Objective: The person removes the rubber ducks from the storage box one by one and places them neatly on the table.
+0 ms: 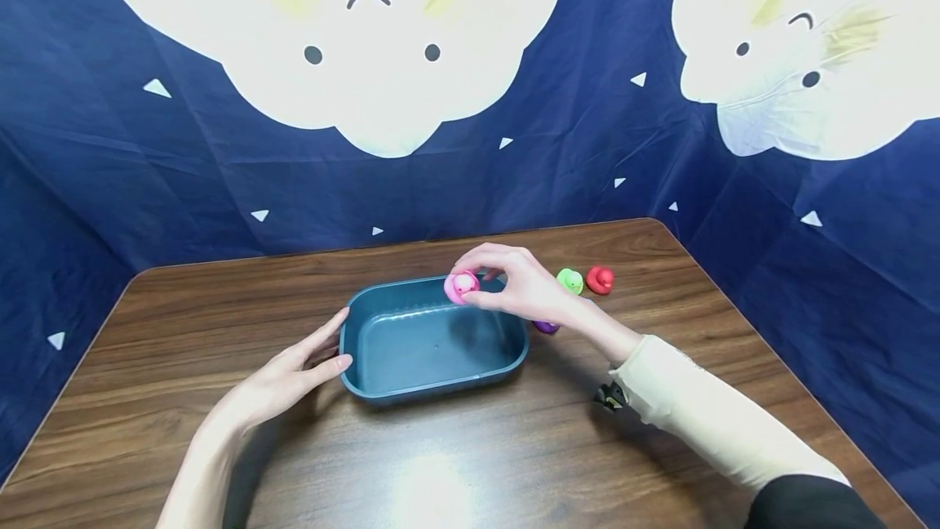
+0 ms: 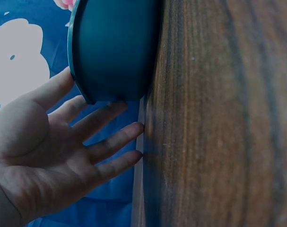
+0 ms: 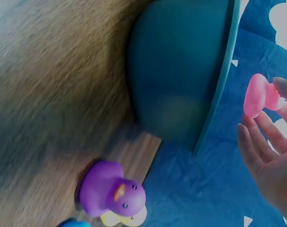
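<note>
A dark teal plastic basin [image 1: 433, 386] sits on the wooden table, with nothing visible inside it. My left hand [image 1: 290, 374] touches the basin's left end, thumb at the rim and fingers spread and mostly straight, as the left wrist view also shows of that hand [image 2: 63, 142]. Above the basin's back right part, my right hand [image 1: 525, 284] pinches a pink rubber duck [image 1: 461, 286] between thumb and fingers. From the right wrist, the pink duck [image 3: 257, 97] appears higher than the rim, held clear of the basin [image 3: 181, 71].
Right of the basin stand a green rubber duck [image 1: 570, 280], a red one [image 1: 600, 279] and a purple one [image 1: 546, 326], partly covered by my right forearm. A black toy [image 1: 609, 396] lies beside my sleeve. The right wrist view adds a yellow duck [image 3: 136, 218] and a blue object [image 3: 74, 223].
</note>
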Demonstrator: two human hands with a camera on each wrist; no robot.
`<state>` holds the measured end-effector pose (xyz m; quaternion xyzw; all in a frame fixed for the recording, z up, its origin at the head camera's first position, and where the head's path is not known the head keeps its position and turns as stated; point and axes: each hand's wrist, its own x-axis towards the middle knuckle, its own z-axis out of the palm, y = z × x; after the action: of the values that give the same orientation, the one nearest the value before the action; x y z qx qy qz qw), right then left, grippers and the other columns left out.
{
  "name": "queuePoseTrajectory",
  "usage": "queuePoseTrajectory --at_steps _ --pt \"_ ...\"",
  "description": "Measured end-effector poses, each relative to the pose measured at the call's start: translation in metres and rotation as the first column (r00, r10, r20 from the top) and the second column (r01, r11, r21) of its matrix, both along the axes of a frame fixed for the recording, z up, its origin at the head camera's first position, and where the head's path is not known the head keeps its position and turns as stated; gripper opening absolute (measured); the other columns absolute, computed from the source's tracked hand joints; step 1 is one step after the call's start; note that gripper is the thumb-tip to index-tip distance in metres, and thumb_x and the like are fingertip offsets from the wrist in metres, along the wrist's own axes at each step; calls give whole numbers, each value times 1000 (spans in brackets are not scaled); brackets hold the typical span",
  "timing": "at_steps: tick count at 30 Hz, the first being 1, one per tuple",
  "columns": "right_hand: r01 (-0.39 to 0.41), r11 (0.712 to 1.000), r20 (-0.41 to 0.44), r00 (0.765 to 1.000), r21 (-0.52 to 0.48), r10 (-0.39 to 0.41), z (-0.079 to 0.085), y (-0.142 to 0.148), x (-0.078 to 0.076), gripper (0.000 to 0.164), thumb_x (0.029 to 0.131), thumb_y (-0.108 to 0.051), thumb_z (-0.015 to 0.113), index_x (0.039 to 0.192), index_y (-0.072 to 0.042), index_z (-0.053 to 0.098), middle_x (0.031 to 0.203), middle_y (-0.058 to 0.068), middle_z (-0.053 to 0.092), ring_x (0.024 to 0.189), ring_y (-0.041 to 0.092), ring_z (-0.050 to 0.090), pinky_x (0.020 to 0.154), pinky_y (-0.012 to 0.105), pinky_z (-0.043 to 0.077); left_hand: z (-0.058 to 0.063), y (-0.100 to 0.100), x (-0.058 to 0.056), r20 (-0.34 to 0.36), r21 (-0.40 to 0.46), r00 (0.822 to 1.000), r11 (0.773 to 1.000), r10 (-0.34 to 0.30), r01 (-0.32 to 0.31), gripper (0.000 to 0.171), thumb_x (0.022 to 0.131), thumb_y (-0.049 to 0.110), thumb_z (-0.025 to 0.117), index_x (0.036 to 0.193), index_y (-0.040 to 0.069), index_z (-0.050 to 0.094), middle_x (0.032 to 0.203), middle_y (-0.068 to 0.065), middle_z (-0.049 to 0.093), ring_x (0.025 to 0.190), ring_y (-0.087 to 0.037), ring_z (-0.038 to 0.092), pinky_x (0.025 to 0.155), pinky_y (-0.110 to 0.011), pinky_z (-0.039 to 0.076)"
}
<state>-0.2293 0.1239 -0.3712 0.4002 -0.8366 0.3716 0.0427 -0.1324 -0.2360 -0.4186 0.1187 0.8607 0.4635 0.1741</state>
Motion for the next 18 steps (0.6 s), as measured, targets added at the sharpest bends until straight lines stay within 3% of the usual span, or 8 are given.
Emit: queuePoseTrajectory --at_steps 18 --pt "89 996 -6 996 -21 -89 3 40 1 32 87 -23 84 118 -22 75 118 -8 74 103 6 69 90 32 60 -1 0 0 1 1 1000 1000 0 0 76 106 41 56 167 32 12 169 -22 27 152 -46 36 117 -62 36"
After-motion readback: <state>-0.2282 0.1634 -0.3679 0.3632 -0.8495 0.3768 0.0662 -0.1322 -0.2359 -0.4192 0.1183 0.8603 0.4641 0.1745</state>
